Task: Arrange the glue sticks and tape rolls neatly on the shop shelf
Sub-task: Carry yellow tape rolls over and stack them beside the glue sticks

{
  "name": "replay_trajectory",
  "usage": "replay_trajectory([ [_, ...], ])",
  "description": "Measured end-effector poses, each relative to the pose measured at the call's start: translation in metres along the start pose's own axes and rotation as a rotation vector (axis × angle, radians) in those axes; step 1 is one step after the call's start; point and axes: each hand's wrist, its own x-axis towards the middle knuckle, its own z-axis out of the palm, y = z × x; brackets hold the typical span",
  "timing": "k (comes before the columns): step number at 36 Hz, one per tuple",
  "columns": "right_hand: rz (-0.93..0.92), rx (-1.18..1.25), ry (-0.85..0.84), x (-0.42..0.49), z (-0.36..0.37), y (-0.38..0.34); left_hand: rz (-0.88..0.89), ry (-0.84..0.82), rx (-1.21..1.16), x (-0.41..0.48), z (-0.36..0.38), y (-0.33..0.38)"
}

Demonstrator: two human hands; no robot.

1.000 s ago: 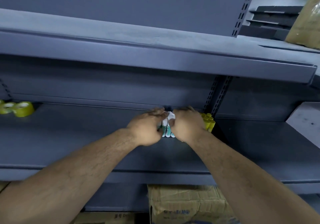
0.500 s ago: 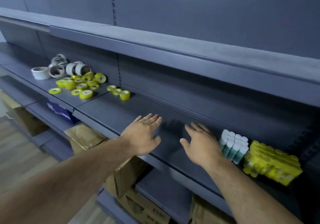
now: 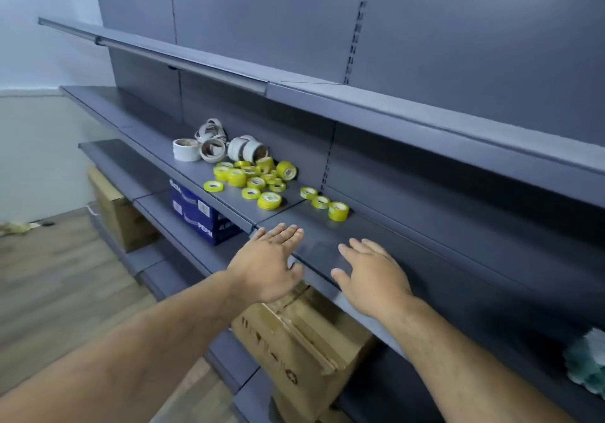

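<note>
Tape rolls lie in two loose heaps on the middle shelf (image 3: 319,245), centre-left of the frame. The small yellow tape rolls (image 3: 252,177) are scattered, some flat and some on edge. Three more yellow rolls (image 3: 320,201) sit in a short row just to their right, across the seam between two shelf panels. Behind the yellow heap, toward the upper left, the larger white tape rolls (image 3: 212,147) are piled against the back panel, a few tipped on their sides. The glue sticks (image 3: 586,367) show only as a blurred green-and-white bunch at the right edge of the frame, well apart from the tape.

Your left hand (image 3: 266,265) is palm down at the shelf's front edge, near the row of three. Its grip is flat, fingers straight and close together, holding nothing. Your right hand (image 3: 370,275) is palm down over the bare shelf just beside it, its grip loosely spread and holding nothing. You cannot tell from this view whether either palm touches the metal.

Below the shelf, a blue box (image 3: 196,209) sits on the next level down. A brown cardboard box (image 3: 294,340) stands under your hands, and another carton (image 3: 114,206) stands farther left beside the wooden floor (image 3: 49,275).
</note>
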Motion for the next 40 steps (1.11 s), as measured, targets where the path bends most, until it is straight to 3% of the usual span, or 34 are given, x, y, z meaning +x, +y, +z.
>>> replay_trajectory([
  [10, -0.062, -0.003, -0.057, 0.087, 0.019, -0.107, -0.044, -0.022, -0.016, 0.016, -0.024, -0.117],
  [25, -0.051, 0.080, -0.089, 0.231, 0.060, -0.085, -0.031, -0.070, 0.036, 0.131, -0.014, -0.173],
  [29, 0.021, 0.097, -0.062, 0.255, 0.062, -0.062, 0.030, -0.084, 0.031, 0.181, -0.002, -0.164],
  [40, 0.441, 0.006, 0.093, 0.268, 0.060, 0.031, 0.372, -0.100, 0.050, 0.269, 0.025, -0.118],
])
